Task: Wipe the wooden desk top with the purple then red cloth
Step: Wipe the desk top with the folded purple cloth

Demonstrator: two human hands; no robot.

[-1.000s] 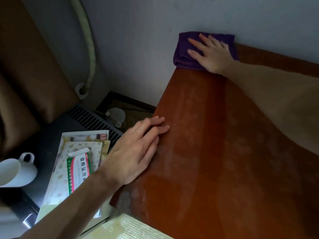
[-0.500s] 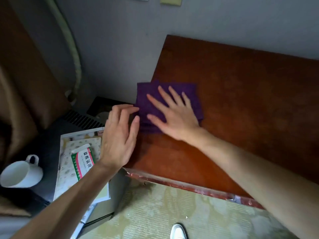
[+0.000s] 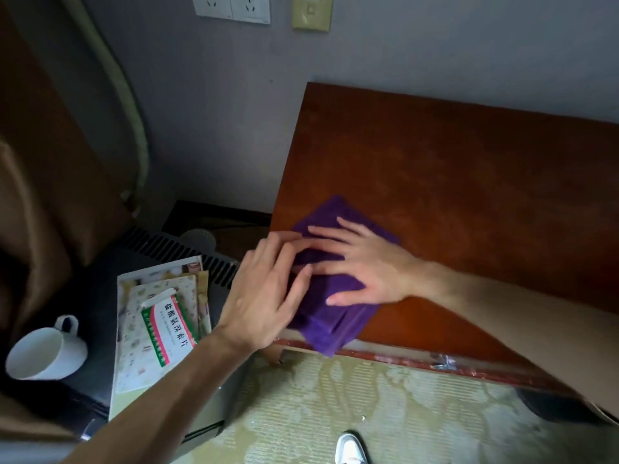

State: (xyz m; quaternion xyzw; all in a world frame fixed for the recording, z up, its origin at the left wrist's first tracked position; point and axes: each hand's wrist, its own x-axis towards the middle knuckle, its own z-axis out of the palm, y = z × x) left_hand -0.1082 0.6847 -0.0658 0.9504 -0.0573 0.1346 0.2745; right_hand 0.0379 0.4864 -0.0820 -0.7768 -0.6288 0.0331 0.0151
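Observation:
A folded purple cloth lies on the near left corner of the reddish wooden desk top, with one corner hanging over the front edge. My right hand presses flat on the cloth, fingers spread and pointing left. My left hand lies with fingers together at the desk's left edge, its fingertips touching the cloth and my right fingers. No red cloth is in view.
A white cup stands on a dark low unit at the left, beside a stack of papers with a red-and-green medicine box. Wall sockets sit above. Patterned floor and a shoe tip lie below the desk edge.
My right hand has dragged the purple cloth from the far left corner down to the near left corner. My left hand has slid along the left edge and now touches the cloth.

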